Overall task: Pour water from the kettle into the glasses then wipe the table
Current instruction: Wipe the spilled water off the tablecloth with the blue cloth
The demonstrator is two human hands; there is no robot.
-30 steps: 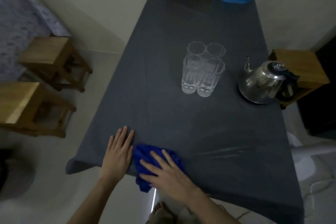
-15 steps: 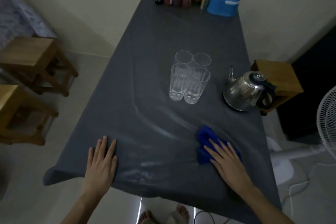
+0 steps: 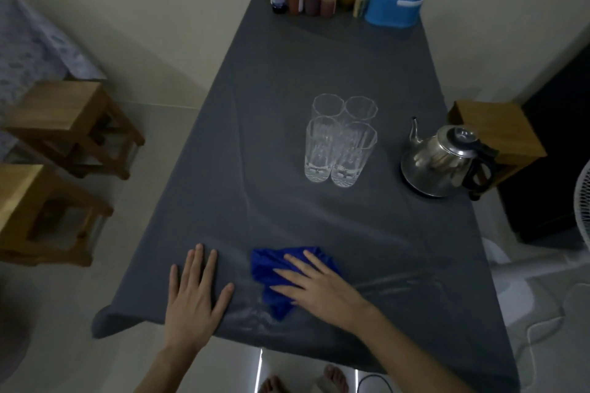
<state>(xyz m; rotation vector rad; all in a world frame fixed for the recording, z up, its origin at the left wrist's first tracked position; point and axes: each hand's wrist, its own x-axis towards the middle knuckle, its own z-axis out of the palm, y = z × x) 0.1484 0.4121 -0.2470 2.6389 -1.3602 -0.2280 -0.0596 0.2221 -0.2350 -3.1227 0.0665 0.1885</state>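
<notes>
grey table [image 3: 319, 57] | blue cloth [image 3: 274, 268] crumpled | right hand [image 3: 322, 289] flat on it | left hand [image 3: 194, 300] flat, empty

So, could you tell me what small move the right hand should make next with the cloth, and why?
Probably sweep the blue cloth rightward: the right hand lies flat on it, and wet streaks show on the table just to its right.
</notes>
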